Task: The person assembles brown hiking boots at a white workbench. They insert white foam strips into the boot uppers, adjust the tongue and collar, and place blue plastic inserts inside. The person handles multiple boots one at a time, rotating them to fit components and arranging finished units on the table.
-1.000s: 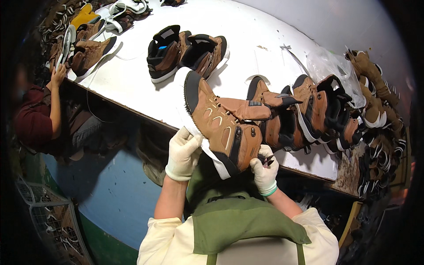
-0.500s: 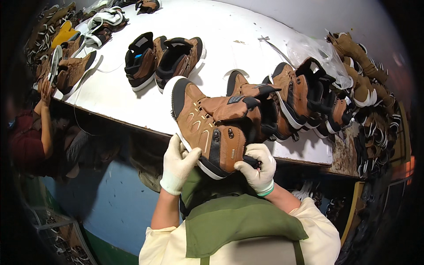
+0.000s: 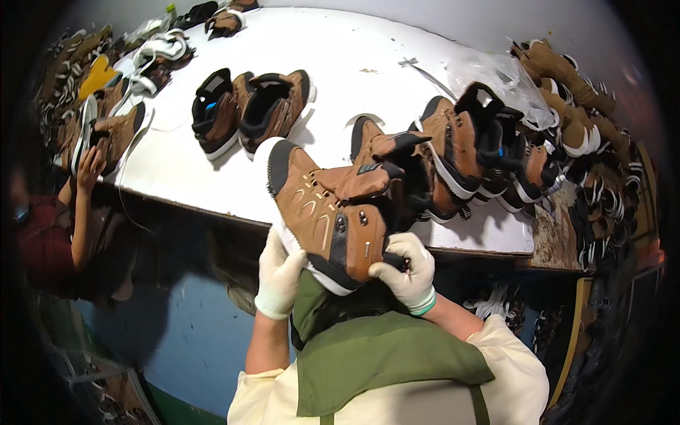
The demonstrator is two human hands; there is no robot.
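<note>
A brown high-top boot (image 3: 309,221) with a black toe cap and white sole is tilted between my two gloved hands, near the table's front edge. My left hand (image 3: 278,268) grips it along the sole, thumb on the lower side and fingers hidden beneath. My right hand (image 3: 407,273) pinches the black collar at the heel, where a black loop shows between thumb and fingers. The boot's tongue flops outward over the unlaced opening. Just beyond it, another brown boot (image 3: 363,139) stands on the table, partly covered by the held one.
A pair of brown boots (image 3: 263,106) stands on the white table (image 3: 340,49). More boots (image 3: 453,142) crowd the right, beside clear plastic (image 3: 496,81) and piled tan shoes (image 3: 563,92). At left, a co-worker's hand (image 3: 90,166) holds a boot (image 3: 117,138).
The boot and both my hands stay nearly in place, with the grip unchanged. The view has shifted slightly, so the table's boots appear a little displaced.
</note>
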